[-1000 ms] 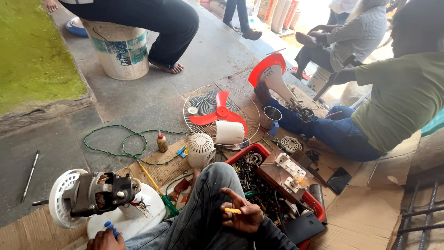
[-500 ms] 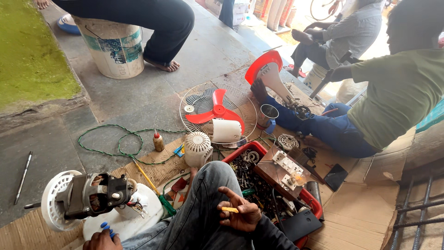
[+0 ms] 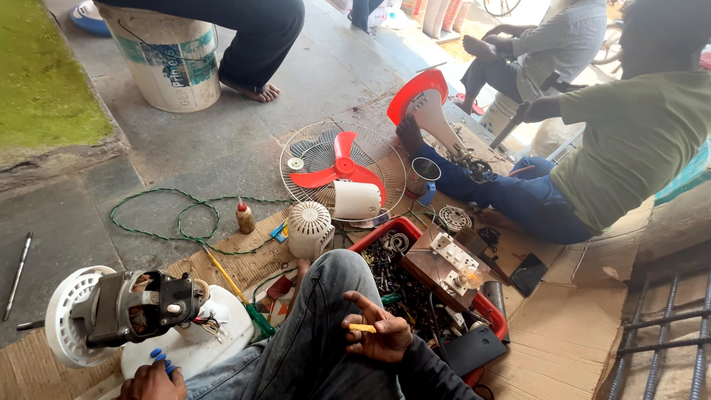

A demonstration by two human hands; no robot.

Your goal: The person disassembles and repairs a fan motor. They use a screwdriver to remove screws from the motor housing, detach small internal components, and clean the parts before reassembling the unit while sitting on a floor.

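My right hand (image 3: 376, 332) rests palm-up on my jeans-clad knee, pinching a small yellow piece (image 3: 362, 327) between thumb and fingers. At the bottom edge, my left hand (image 3: 152, 379) grips a blue-handled tool (image 3: 158, 358) just below a dismantled fan motor (image 3: 137, 305), which sits on a white fan base (image 3: 194, 342) against a white rear grille (image 3: 68, 317).
A red tray (image 3: 415, 274) of screws and parts lies right of my knee. Beyond it are a red-bladed fan in a wire guard (image 3: 341, 170), a white motor cover (image 3: 309, 228), a green cord (image 3: 170, 215), a small bottle (image 3: 245, 217) and a green screwdriver (image 3: 244, 300). A person in green (image 3: 622, 148) sits at right.
The view has dropped and shifted slightly, so everything sits a little higher in frame. My hands keep the same hold and place.
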